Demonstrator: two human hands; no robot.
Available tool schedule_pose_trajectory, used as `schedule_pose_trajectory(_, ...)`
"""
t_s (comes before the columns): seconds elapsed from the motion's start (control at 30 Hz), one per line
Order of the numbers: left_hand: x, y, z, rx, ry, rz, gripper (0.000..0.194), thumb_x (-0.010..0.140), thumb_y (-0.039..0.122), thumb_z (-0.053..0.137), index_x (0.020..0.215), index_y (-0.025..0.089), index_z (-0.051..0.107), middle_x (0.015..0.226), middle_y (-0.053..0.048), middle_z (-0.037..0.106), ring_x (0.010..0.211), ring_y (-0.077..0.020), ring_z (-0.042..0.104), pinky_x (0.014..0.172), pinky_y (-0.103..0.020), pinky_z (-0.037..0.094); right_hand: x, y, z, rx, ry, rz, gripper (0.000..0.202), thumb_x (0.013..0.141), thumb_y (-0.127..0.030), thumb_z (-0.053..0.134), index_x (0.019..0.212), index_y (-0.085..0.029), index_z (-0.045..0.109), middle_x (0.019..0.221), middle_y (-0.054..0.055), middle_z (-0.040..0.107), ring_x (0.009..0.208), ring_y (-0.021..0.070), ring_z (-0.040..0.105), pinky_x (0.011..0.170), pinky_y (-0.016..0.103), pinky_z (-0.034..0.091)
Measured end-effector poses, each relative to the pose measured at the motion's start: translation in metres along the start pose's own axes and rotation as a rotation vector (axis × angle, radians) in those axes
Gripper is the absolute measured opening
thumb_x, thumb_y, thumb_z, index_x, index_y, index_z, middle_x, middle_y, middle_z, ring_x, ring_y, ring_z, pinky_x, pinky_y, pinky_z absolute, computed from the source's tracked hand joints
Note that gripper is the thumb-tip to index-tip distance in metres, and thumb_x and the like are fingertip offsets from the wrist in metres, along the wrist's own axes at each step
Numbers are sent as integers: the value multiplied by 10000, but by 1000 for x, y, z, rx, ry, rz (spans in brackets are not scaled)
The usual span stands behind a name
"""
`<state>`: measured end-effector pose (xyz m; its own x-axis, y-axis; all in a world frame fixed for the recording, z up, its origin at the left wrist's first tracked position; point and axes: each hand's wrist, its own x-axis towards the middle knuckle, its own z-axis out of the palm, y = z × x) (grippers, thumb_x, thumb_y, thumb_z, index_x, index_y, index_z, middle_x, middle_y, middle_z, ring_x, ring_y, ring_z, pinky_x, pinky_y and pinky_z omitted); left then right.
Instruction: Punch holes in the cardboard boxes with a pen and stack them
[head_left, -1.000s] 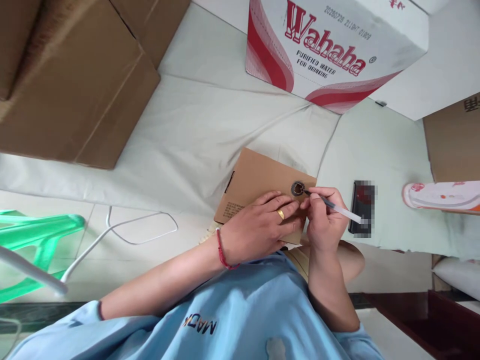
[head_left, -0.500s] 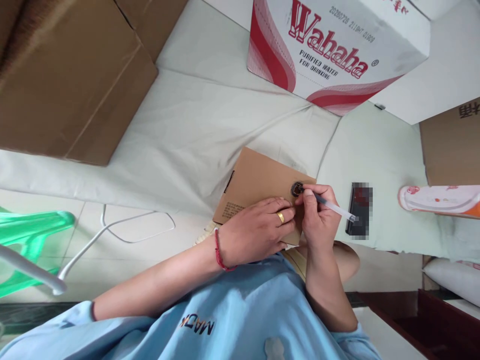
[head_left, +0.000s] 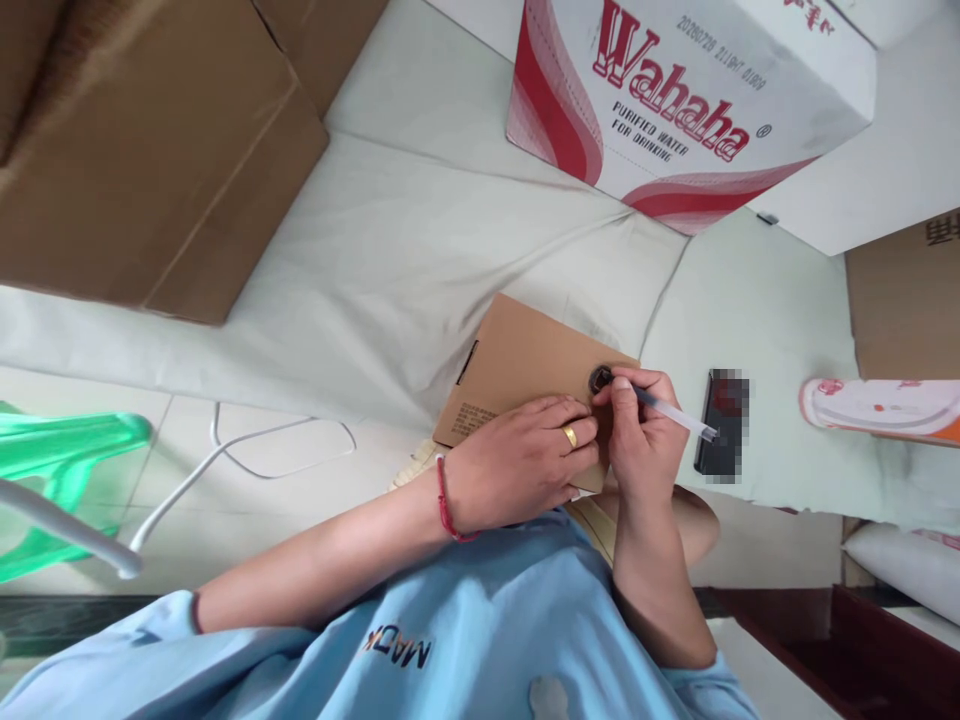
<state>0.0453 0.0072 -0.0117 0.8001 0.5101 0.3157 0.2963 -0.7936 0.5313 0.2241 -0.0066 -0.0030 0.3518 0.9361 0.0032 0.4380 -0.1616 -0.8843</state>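
A small brown cardboard piece (head_left: 517, 350) with printed text lies in front of my body. My left hand (head_left: 525, 450), with a gold ring and a red bracelet, rests flat on it, fingers stretched out and holding nothing. My right hand (head_left: 641, 430) is closed around a pen (head_left: 671, 408) with a clear barrel. The pen's tip is at a dark round mark (head_left: 600, 380) near the cardboard's right edge; the fingers partly hide that spot.
A Wahaha water carton (head_left: 675, 120) stands at the back. Large brown boxes (head_left: 150, 180) are at the left. A dark, blurred-out object (head_left: 721, 425) lies right of my hands, near a white and orange package (head_left: 885, 408). At lower left hang a green plastic bag (head_left: 75, 440) and a white metal frame (head_left: 184, 475).
The whole view has shifted slightly. The dark round mark looks more filled in, with the pen still at it. My left hand keeps its place on the cardboard.
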Motion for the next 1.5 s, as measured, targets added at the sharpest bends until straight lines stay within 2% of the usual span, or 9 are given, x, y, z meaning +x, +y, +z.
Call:
schedule_pose_trajectory(0.27,0,0,0,30,0,4,413,931,368,843,1230,120,704,1314,-145,739,1296,-315,638,1179,-468,547,0,1,1,15,-1,1,275,1050,-488,642,1065,-218,694,832,18,743,768,174,712,739,319,566)
schedule_pose_trajectory(0.6,0,0,0,26,10,5,444,919,352,855,1260,111,704,1320,-133,737,1279,-316,646,1186,-467,539,1,-6,-1,-15,-14,17,235,1000,-457,662,970,-225,691,700,-13,703,653,165,660,669,307,537)
schedule_pose_trajectory(0.83,-1,0,0,6,16,3,495,903,344,875,1287,99,684,1307,-152,731,1292,-316,639,1171,-476,549,2,-9,-6,-72,-23,70,223,959,-415,652,878,-215,708,644,-24,654,567,141,598,574,269,467)
schedule_pose_trajectory(1.07,-1,-1,0,26,-8,-1,402,939,365,831,1240,129,707,1278,-128,745,1295,-315,650,1179,-460,543,0,-4,-8,-40,104,37,187,944,-368,668,858,-205,701,593,-45,610,513,123,547,542,256,422)
schedule_pose_trajectory(1.17,-1,-1,0,8,-3,-13,419,942,357,829,1270,132,698,1327,-129,740,1328,-316,643,1190,-459,534,-1,-2,-8,22,65,42,194,959,-383,674,885,-205,697,603,-45,614,528,122,561,552,252,424)
schedule_pose_trajectory(1.33,-1,-1,0,-25,21,-18,579,943,352,831,1424,96,634,1454,-144,703,1401,-314,609,1224,-462,505,0,0,-10,8,-7,49,202,970,-399,667,928,-204,701,649,-39,621,577,127,563,570,256,420)
schedule_pose_trajectory(1.5,-1,-1,1,-20,20,-17,595,935,361,843,1422,86,639,1468,-139,706,1405,-312,605,1218,-463,511,1,-1,-11,-54,-25,41,212,962,-409,659,914,-206,696,658,-36,621,600,136,575,596,267,442)
